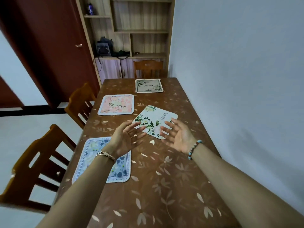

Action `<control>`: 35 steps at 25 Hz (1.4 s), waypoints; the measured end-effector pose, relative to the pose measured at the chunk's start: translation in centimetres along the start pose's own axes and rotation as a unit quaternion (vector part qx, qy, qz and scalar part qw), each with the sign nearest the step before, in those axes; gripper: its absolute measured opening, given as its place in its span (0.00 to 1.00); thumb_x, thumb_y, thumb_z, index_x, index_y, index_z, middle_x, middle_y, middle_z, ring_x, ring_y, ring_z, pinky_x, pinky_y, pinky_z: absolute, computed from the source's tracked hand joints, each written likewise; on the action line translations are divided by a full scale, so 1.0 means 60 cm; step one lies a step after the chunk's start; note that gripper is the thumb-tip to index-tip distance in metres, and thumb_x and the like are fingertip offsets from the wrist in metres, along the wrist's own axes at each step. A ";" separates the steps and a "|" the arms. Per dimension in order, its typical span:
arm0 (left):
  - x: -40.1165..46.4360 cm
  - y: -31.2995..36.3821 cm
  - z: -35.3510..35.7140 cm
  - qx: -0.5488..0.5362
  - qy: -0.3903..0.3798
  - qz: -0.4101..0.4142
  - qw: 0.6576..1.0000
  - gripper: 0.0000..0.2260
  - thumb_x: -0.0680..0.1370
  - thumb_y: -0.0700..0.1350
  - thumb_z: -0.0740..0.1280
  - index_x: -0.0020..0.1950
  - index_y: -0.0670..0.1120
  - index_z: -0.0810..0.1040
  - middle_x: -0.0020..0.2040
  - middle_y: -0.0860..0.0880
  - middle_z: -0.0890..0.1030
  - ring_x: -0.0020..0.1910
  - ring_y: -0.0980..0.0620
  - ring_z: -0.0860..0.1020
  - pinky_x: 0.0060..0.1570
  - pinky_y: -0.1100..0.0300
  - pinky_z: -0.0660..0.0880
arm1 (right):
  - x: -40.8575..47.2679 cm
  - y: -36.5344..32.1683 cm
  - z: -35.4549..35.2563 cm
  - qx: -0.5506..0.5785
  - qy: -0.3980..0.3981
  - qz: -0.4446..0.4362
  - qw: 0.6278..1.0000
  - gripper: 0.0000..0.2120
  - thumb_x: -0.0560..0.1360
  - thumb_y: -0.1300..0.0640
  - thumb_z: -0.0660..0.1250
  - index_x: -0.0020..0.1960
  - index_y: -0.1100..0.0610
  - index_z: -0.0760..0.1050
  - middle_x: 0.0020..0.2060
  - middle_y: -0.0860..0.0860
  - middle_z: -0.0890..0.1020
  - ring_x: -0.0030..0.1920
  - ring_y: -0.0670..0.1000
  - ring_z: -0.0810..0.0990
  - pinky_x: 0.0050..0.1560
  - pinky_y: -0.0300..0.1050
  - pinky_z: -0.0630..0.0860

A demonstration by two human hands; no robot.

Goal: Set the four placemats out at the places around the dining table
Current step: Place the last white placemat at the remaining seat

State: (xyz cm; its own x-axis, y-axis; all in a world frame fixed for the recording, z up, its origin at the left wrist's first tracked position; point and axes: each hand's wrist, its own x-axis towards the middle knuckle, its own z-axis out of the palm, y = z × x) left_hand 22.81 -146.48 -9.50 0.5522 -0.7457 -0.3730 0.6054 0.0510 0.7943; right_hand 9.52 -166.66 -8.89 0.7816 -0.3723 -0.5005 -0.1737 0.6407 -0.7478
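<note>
Over table (164, 178), both empty grips spread

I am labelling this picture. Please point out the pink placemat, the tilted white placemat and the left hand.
pink placemat (116, 104), head view, its middle
tilted white placemat (156, 118), head view, bare centre
left hand (126, 139), head view, palm

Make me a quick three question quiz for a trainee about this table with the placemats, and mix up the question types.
1. True or false: the left hand is gripping the blue placemat.
2. Which placemat lies turned at an angle to the table edges? A) pink placemat B) white floral placemat C) beige placemat
3. Fill in: the beige placemat lies at the far end, in front of a ____.

Key: 1. False, both the left and the right hand are open and empty. 2. B. 3. chair.
</note>
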 end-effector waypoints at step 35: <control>0.443 -0.149 -0.070 0.164 0.255 -0.061 0.951 0.10 0.70 0.38 0.72 0.48 0.50 0.82 0.44 0.48 0.83 0.46 0.49 0.77 0.46 0.57 0.72 | 0.387 -0.070 -0.265 -0.553 0.118 0.173 0.806 0.18 0.82 0.62 0.55 0.68 0.69 0.69 0.47 0.58 0.77 0.46 0.56 0.76 0.42 0.38 0.73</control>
State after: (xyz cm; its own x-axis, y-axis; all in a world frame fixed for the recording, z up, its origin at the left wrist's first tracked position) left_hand 34.50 -163.96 -28.55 0.7455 -0.3098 -0.5902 0.5180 -0.2880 0.8055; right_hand 18.85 -188.69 -24.31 0.4584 -0.5013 -0.7339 -0.8871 -0.2088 -0.4116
